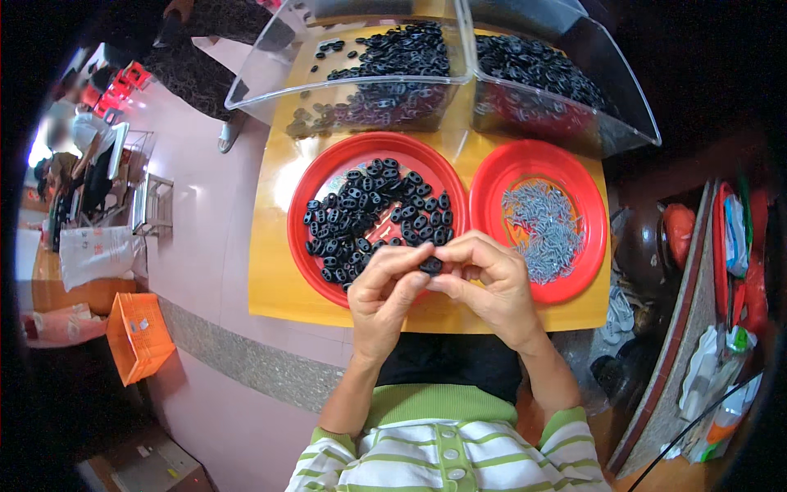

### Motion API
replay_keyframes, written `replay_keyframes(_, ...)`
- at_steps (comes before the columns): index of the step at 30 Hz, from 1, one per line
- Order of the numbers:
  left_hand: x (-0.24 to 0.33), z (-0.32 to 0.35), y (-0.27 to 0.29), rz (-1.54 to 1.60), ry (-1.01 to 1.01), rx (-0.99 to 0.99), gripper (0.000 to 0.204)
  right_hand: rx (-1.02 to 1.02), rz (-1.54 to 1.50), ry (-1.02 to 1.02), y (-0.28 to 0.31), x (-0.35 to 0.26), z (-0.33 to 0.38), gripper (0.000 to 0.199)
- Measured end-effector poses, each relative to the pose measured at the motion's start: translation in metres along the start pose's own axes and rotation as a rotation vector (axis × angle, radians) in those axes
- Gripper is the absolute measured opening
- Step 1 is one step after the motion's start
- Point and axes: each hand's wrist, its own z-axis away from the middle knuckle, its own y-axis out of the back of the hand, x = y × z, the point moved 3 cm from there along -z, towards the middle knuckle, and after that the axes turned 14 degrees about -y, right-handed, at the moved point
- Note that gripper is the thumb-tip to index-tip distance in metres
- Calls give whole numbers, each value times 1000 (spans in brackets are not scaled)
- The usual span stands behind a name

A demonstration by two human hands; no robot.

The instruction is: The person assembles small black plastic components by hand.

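While my left hand (385,283) and right hand (484,283) pinched one black oval piece (431,265) at the red plate's (305,246) five o'clock rim, a slackened fingertip risked dropping it.

Two red plates (328,176) sit on the yellow bench (270,279), behind them two clear bins (270,82). Two hands (385,287) share one black piece (431,266). One orange crate (139,336) stands left of the bench.

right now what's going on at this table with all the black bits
A person holds one small black piece between the fingertips of both hands, the left hand and right hand meeting over the near edge of a yellow table. Behind the hands, a red plate holds a pile of black pieces and another red plate holds grey metal parts. Two clear bins further back hold more black pieces.
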Motion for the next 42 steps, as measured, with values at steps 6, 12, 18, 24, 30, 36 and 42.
replay_keyframes(6, 4, 15, -8, -100, -126, -72, 22, -78, -166, -98, 1, 13, 26, 21)
replay_keyframes(12, 12, 33, -10, -145, -200, -101, 20, -152, -301, -185, -3, 22, 49, 17)
replay_keyframes(18, 11, 40, -8, -137, -219, -107, 20, -172, -213, -202, -4, 21, 55, 14)
replay_keyframes(24, 4, 15, -2, -279, -114, -98, 30, -144, -245, -296, 6, 20, 18, 21)
replay_keyframes(30, 4, -20, 41, -884, -209, -72, 23, 660, 303, 223, 98, -58, -49, 19)
replay_keyframes(36, -2, -40, 56, -1017, -138, -54, 16, 738, 728, 371, 163, -69, -111, 29)
replay_keyframes(42, -14, -54, 46, -1137, -186, -249, 19, 764, 377, 358, 173, -47, -108, 32)
